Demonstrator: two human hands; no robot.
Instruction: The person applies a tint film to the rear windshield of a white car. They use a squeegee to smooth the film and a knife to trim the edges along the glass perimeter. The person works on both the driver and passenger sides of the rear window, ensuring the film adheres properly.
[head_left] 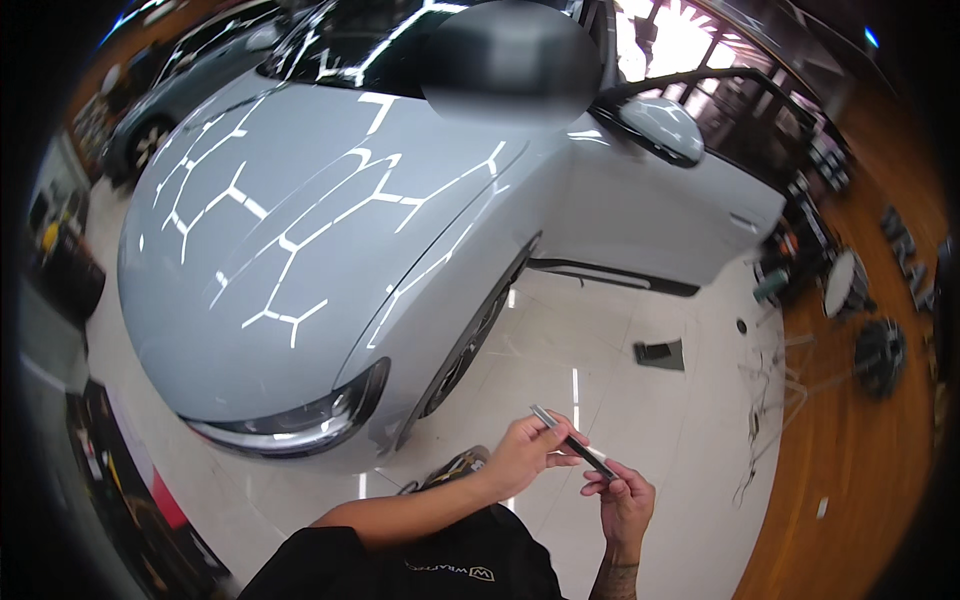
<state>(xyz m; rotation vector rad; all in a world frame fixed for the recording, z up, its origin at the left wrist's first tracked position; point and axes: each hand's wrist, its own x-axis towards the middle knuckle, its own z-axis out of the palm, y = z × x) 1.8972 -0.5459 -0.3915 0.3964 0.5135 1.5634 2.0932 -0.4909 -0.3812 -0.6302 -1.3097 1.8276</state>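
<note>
Both my hands are held out over the floor in front of my body, beside the car's front wheel. Between them is a slim black-and-silver utility knife (592, 457), slanting down to the right. My left hand (520, 458) is closed, pinching its upper part with thumb and fingers. Lower down, my right hand (628, 497) grips the other end with its fingertips. A small white bit shows beside the knife, too small to make out.
A glossy light grey car (290, 220) stands ahead on the left, its door (660, 215) swung open. A dark flat item (660, 354) lies on the pale tiled floor (560, 330). Stands and a dark round stool (880, 357) are at the right. A blurred oval covers the windshield area.
</note>
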